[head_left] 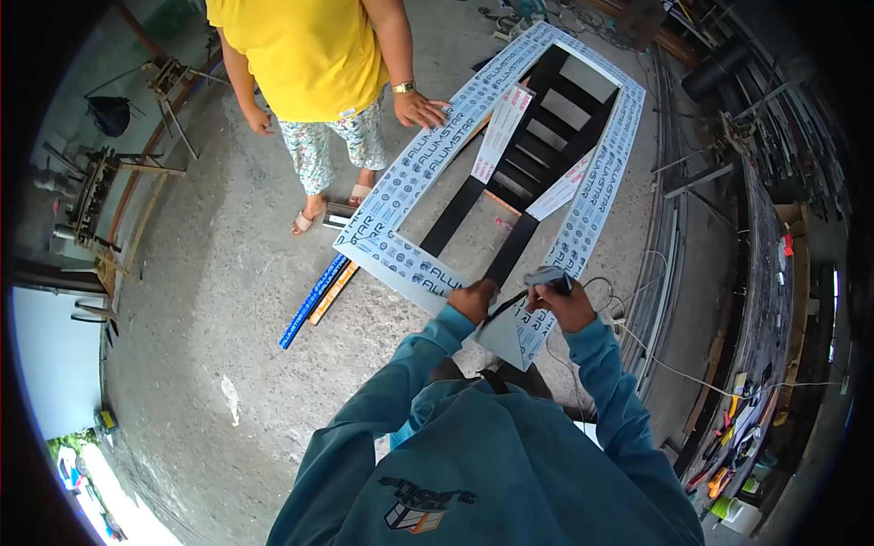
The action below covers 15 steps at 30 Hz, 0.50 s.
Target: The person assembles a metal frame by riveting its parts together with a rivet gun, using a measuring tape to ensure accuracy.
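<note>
A door-like frame [419, 264] wrapped in printed protective film lies in front of me, with black bars [452, 217] set inside it. At its near edge my left hand [473, 300] is closed, its fingers curled down near the end of a black bar; I cannot tell what they grip. My right hand [566, 307] is wrapped round a small grey-and-black tool [550, 278] above the near right corner. Between the hands, a thin dark strip [505, 308] slants over the frame's edge. White-and-red labelled film [503, 134] covers two slanting pieces inside the frame.
A person in a yellow top [305, 55] stands at the left side, one hand [421, 109] resting on the frame. Blue-wrapped profiles [314, 300] lie on the concrete floor. A pale cable [674, 364] runs to the right, near long metal bars and a bench with hand tools [728, 423].
</note>
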### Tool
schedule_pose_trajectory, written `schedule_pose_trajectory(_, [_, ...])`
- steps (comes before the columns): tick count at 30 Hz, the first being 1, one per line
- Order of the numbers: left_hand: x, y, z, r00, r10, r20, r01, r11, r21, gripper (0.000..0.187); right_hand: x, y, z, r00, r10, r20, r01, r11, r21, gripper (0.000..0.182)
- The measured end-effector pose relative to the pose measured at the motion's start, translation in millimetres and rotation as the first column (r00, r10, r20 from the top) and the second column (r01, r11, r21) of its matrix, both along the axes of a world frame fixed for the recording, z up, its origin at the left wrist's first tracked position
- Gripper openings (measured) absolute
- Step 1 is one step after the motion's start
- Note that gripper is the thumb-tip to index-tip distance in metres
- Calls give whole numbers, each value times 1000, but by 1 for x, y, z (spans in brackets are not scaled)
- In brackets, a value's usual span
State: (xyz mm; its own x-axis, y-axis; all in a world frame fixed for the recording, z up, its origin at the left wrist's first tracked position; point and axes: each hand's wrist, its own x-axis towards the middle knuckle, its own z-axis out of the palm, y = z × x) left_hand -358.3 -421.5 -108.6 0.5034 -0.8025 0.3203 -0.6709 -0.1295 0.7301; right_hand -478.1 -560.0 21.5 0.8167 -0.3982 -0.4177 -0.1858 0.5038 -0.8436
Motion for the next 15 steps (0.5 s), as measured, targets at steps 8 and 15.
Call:
schedule_pose_trajectory(8, [36,12,153,965,242,-104,-260,939,-224,5,112,88,-70,967,-126,223,101,987,123,35])
schedule_pose_trajectory(15, [133,121,48,491,841,-225,-870,483,-94,22,220,89,-51,953,106,-286,-276,694,-665,18])
